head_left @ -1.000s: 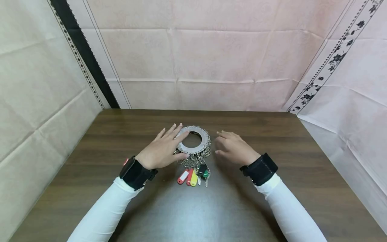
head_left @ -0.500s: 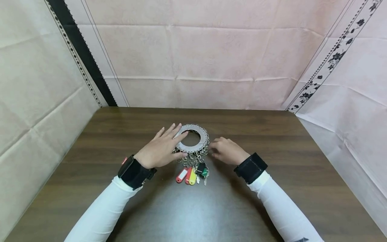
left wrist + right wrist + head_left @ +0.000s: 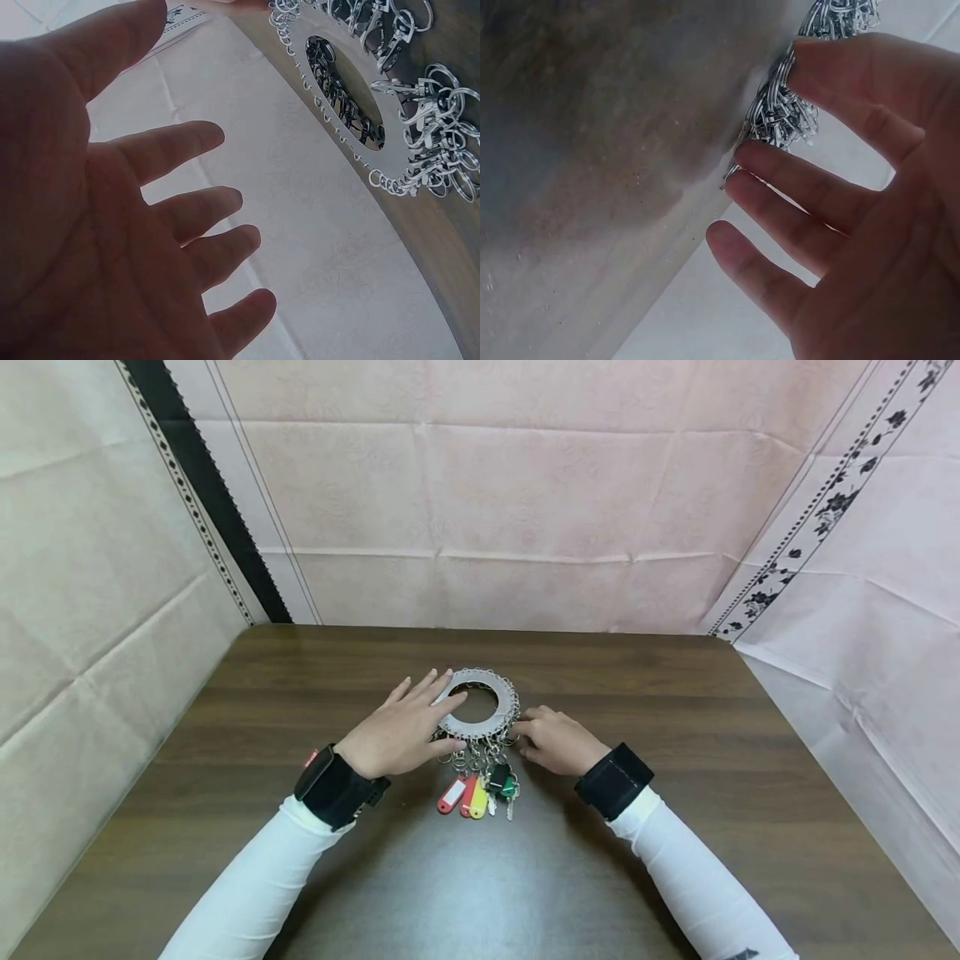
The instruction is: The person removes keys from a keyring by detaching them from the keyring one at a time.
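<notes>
A flat pale ring (image 3: 501,724) lies near the table's middle, its rim lined with small metal loops and snap clasps (image 3: 468,753). Red key tags (image 3: 452,795), a yellow tag (image 3: 478,799) and several keys (image 3: 510,808) hang toward the near side. My left hand (image 3: 401,735) spreads straight fingers over the ring's left edge. In the left wrist view its palm and fingers (image 3: 217,202) show, with the ring (image 3: 397,154) beyond. My right hand (image 3: 561,743) is at the right rim, fingertips at the loops. The right wrist view shows its fingers (image 3: 802,187) extended and apart beside the bunched metal clasps (image 3: 780,112).
The ring rests on a dark wooden table (image 3: 337,660). Pale cloth (image 3: 480,527) hangs behind the table and along both sides. Each wrist wears a black band, such as the right band (image 3: 613,781).
My right hand has moved left, from apart from the ring to its right rim. The left hand stays over the left edge; the ring has hardly moved.
</notes>
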A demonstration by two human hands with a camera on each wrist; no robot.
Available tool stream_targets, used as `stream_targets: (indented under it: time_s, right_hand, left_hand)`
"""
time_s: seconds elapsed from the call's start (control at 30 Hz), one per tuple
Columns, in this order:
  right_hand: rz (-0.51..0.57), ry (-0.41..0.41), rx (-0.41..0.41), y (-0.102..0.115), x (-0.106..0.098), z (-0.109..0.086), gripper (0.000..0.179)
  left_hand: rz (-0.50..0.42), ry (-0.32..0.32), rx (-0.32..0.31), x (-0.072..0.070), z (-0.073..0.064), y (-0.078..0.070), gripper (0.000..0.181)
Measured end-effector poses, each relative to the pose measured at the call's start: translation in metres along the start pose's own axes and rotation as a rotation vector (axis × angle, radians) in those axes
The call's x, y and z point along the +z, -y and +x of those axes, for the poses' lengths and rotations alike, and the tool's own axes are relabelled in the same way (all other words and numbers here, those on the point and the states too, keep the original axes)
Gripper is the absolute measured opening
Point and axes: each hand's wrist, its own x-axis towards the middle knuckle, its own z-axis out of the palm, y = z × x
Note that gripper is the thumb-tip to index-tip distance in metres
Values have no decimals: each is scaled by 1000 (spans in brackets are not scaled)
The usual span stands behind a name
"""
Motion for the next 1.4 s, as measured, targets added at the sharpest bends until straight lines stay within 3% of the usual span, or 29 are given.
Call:
stream_targets:
  time_s: [0.3,0.8,1.03,1.27,1.4]
  right_hand:
    - [-7,10,18,0,2,0,10]
    - [-35,25,76,-1,-5,-5,22]
    - [-42,-27,37,-1,-12,-9,25]
    - [16,11,83,0,-11,-5,6]
    - [67,18,118,-1,-9,-4,10]
  left_hand:
    - [18,9,-3,1,1,-1,71]
    - [12,4,-4,1,1,-1,69]
    - [26,6,-1,2,1,-1,69]
    - [2,19,-2,4,1,-1,67]
    - [-2,15,3,4,1,-1,66]
